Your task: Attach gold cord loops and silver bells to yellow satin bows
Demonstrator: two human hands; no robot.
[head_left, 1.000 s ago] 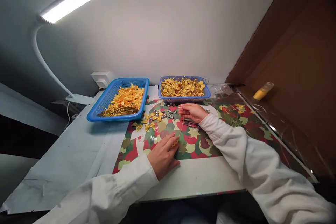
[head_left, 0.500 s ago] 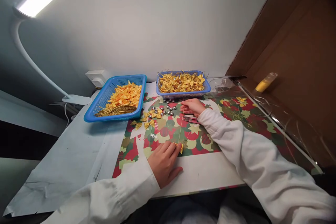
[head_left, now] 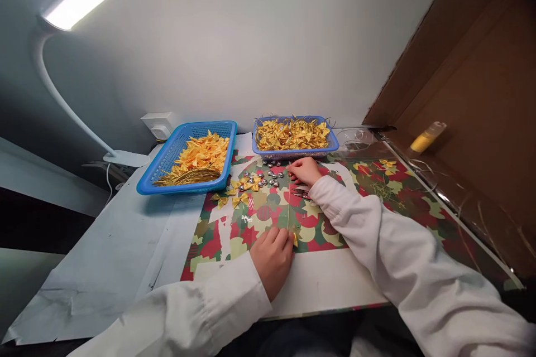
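Note:
My left hand is closed near the front of the patterned mat, its fingers pressed on a yellow ribbon bow that partly shows beside the fingertips. From there a thin gold cord runs away from me to my right hand, whose thumb and fingers pinch its far end. Just under the right hand lie small scissors or snips, partly covered. Several silver bells are scattered left of the right hand, with loose yellow bows further left.
A blue basket holds yellow bows and gold cords. Behind the mat, a smaller basket is heaped with corded bows. Green-yellow thread scraps lie right. A lamp stands left; a yellow thread spool is by the cardboard.
My left hand has curled in more, its thumb now tucked out of sight. The right hand has turned slightly, with its fingers drawn together on the cord. The view has shifted a little.

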